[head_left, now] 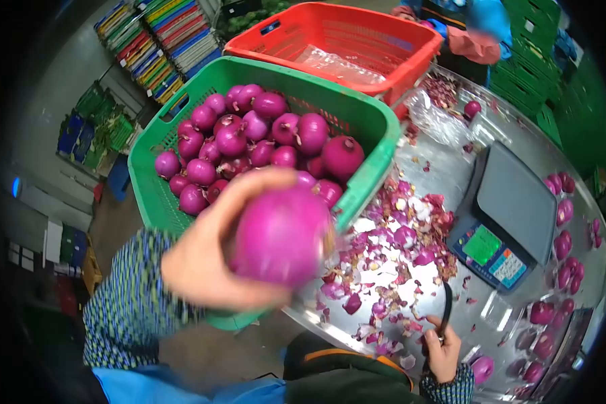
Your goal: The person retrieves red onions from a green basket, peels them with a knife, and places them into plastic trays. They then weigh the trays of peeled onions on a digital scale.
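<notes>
My left hand [205, 252] is wrapped round a large red onion [283, 236], lifted close to the camera and slightly blurred. Behind it, a green crate [384, 128] holds many red onions [230, 140]. My right hand [443, 355] is low over the steel table, with its fingers closed on a slim dark knife [447, 306] whose curved end points away from me. Loose onion skins [390, 249] lie spread between the crate and my right hand. A single onion [482, 369] sits just right of that hand.
A digital scale [515, 202] with a lit green display stands on the steel table. Packed onions [544, 313] line the right edge. A red crate [337, 40] and crumpled clear plastic [441, 121] are farther back. Another person's blue-gloved hand [488, 17] shows at the top.
</notes>
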`<state>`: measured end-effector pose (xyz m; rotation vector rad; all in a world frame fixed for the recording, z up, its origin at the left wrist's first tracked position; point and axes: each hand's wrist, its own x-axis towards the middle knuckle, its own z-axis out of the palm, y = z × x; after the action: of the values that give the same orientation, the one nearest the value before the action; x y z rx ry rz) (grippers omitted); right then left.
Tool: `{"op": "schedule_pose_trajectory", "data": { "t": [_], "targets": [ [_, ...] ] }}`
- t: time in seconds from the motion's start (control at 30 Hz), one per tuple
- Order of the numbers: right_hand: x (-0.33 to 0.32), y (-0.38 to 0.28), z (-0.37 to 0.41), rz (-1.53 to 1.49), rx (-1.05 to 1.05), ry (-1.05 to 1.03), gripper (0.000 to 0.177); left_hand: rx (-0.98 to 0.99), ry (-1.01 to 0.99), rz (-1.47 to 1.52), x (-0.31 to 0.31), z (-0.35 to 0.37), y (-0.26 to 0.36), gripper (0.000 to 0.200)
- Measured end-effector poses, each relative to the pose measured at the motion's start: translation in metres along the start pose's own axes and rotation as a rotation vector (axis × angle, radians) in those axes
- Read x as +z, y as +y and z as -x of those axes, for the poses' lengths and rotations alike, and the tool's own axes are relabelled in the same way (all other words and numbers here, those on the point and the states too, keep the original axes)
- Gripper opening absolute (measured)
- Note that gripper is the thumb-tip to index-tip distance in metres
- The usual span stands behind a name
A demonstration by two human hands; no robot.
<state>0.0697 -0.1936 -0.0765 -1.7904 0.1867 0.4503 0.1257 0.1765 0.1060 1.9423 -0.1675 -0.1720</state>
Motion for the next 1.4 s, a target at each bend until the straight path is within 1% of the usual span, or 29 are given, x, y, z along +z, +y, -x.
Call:
{"op": "schedule_pose_trajectory", "data": {
  "t": [0.03,0.1,0.17,0.2,0.27,0.3,0.37,0.4,0.53,0.57,0.6,0.63,0.7,0.73,0.8,0.83,0.87,0.9,0.93,0.97,1.0,1.03,1.1,1.13,1.17,1.23,1.3,1.37,1.4],
  "targets": [
    [-0.005,-0.001,0.009,-0.037,0.029,-0.029,0.025,-0.015,-0.052,0.132,0.017,0.011,0.007,0.092],
    [0.011,-0.019,0.004,0.124,-0.389,-0.142,0.028,-0.186,-0.07,0.697,0.088,0.052,-0.002,0.095],
    [0.013,-0.032,0.007,0.102,-0.691,-0.189,0.039,-0.477,0.106,1.294,0.156,0.072,-0.013,0.095],
    [0.007,-0.034,0.01,0.091,-0.653,-0.161,0.039,-0.52,0.076,1.288,0.178,0.077,-0.021,0.095],
    [-0.009,-0.039,0.019,0.325,-0.841,-0.234,0.051,-0.481,0.124,1.305,0.212,0.088,-0.035,0.096],
    [-0.015,-0.04,0.021,0.324,-0.802,-0.222,0.051,-0.519,0.104,1.312,0.22,0.093,-0.039,0.096],
    [-0.024,-0.042,0.024,0.5,-0.919,-0.296,0.056,-0.407,-0.018,0.966,0.23,0.099,-0.043,0.098],
    [-0.027,-0.042,0.026,0.556,-0.94,-0.32,0.058,-0.397,-0.033,0.913,0.232,0.1,-0.042,0.099],
    [-0.032,-0.036,0.031,0.543,-0.949,-0.294,0.054,-0.364,-0.055,0.823,0.238,0.1,-0.038,0.099],
    [-0.035,-0.03,0.029,0.624,-0.948,-0.216,0.051,-0.336,-0.116,0.811,0.238,0.1,-0.037,0.099],
    [-0.037,-0.021,0.026,0.702,-0.94,-0.14,0.048,-0.313,-0.176,0.8,0.236,0.102,-0.037,0.099],
    [-0.045,-0.003,0.015,0.645,-0.839,-0.057,0.043,-0.31,-0.17,0.8,0.235,0.104,-0.036,0.099],
    [-0.058,0.001,0.018,0.581,-0.67,-0.138,0.041,-0.145,-0.238,0.653,0.233,0.107,-0.038,0.099],
    [-0.053,-0.003,0.024,0.579,-0.674,-0.162,0.041,-0.215,-0.208,0.598,0.23,0.104,-0.034,0.098],
    [-0.033,-0.019,0.04,0.134,-0.657,-0.228,0.04,-0.261,-0.137,0.579,0.234,0.097,-0.033,0.1],
    [-0.026,-0.025,0.036,0.135,-0.668,-0.212,0.04,-0.278,-0.115,0.61,0.235,0.094,-0.03,0.101],
    [-0.02,-0.031,0.033,-0.116,-0.401,-0.35,0.041,-0.271,-0.124,0.607,0.232,0.089,-0.025,0.101],
    [-0.016,-0.034,0.032,-0.365,-0.12,-0.478,0.043,-0.087,-0.122,0.168,0.228,0.084,-0.019,0.102],
    [-0.013,-0.035,0.035,-0.363,-0.116,-0.467,0.043,0.102,-0.113,-0.265,0.226,0.079,-0.013,0.104],
    [-0.011,-0.036,0.037,-0.464,-0.048,-0.537,0.045,0.231,0.021,-0.412,0.227,0.075,-0.006,0.103],
    [-0.011,-0.038,0.037,-0.56,0.018,-0.614,0.047,0.171,0.121,-0.145,0.233,0.076,-0.012,0.101],
    [-0.009,-0.032,0.039,-0.547,0.006,-0.621,0.047,0.118,0.222,0.115,0.237,0.078,-0.022,0.099],
    [-0.002,-0.01,0.038,-0.867,0.042,-0.572,0.051,-0.249,-0.047,0.657,0.231,0.084,-0.041,0.096],
    [-0.01,-0.015,0.038,-0.645,0.081,-0.559,0.046,-0.438,-0.047,1.16,0.238,0.085,-0.046,0.095],
    [-0.014,-0.01,0.034,-0.653,0.085,-0.557,0.046,-0.446,-0.048,1.156,0.238,0.083,-0.047,0.095],
    [-0.019,-0.002,0.03,-0.047,-0.519,-0.322,0.038,-0.562,0.038,1.536,0.24,0.083,-0.048,0.094],
    [-0.026,-0.02,0.038,-0.067,-0.463,-0.281,0.036,-0.586,0.045,1.55,0.237,0.083,-0.05,0.095],
    [-0.027,-0.032,0.038,0.369,-0.706,-0.19,0.048,-0.475,0.049,1.239,0.237,0.084,-0.051,0.095],
    [-0.028,-0.044,0.038,0.564,-0.743,-0.152,0.058,-0.439,0.055,1.183,0.238,0.084,-0.047,0.096]
  ]
}}
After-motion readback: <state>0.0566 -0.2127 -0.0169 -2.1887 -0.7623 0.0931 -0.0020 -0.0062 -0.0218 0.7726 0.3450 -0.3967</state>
